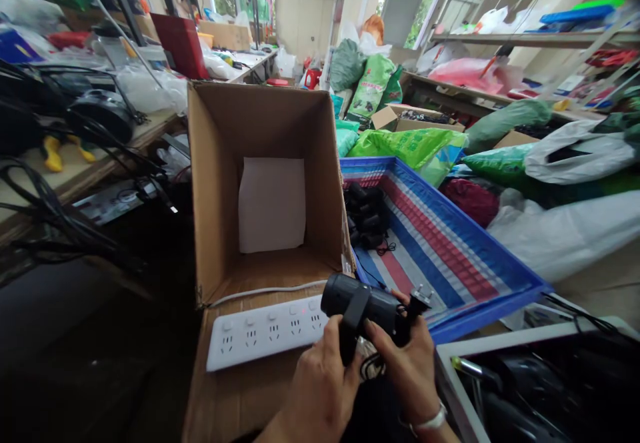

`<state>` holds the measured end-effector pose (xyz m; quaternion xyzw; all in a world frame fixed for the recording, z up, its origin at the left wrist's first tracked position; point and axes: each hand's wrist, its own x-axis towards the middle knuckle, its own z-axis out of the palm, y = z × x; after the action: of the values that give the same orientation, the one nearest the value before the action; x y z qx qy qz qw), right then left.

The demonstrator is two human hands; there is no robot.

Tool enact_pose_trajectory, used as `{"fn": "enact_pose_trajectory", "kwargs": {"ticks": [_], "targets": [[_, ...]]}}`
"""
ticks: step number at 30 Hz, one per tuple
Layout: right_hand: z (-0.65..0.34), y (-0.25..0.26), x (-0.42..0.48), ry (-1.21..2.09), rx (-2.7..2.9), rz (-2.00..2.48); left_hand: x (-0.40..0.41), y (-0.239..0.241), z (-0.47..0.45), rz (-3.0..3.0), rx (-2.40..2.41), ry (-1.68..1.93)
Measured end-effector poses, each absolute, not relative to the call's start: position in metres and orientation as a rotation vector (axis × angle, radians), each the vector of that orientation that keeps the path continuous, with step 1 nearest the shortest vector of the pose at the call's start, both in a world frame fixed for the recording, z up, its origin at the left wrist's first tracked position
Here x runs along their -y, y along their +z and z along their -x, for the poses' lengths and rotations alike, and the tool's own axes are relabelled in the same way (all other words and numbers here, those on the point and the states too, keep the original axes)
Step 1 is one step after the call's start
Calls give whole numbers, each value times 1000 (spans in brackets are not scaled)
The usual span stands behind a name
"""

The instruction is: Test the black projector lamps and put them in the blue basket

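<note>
A black cylindrical device [337,294] with a flat bracket is held between both hands, above the right end of a white power strip [265,333]. My left hand [323,373] is closed on its bracket [354,316]. My right hand [413,366] grips the rear of the device, with the black power plug [420,298] beside its fingers, prongs pointing up. A looped black cord [371,365] hangs between the hands. The power strip lies on a cardboard flap [250,396] and is apart from the plug.
Behind the strip an open cardboard box [215,183] faces me, a white sheet [273,206] inside. On the right, a blue-rimmed crate [470,229] with striped lining holds several black devices [367,213]. A white-edged bin [450,379] of black parts stands nearer. Cables [65,229] hang at left.
</note>
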<state>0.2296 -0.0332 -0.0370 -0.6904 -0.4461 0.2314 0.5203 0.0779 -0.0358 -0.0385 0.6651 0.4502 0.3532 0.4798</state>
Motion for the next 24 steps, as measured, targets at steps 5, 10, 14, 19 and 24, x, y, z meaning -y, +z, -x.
{"fn": "enact_pose_trajectory", "kwargs": {"ticks": [5, 10, 14, 19, 24], "targets": [[-253, -37, 16, 794, 945, 1528, 29, -34, -59, -1409, -1195, 831], [-277, -18, 1, 1054, 556, 1209, 17, -36, -18, -1165, -1115, 792], [-274, -10, -7, 1115, 524, 1133, 12, -41, 12, -993, -1048, 837], [-270, -24, -12, 769, 1048, 1237, 13, -22, 34, -822, -1021, 971], [-256, -56, 2, 369, 1962, 1378, 15, -8, 31, -671, -983, 1012]]}}
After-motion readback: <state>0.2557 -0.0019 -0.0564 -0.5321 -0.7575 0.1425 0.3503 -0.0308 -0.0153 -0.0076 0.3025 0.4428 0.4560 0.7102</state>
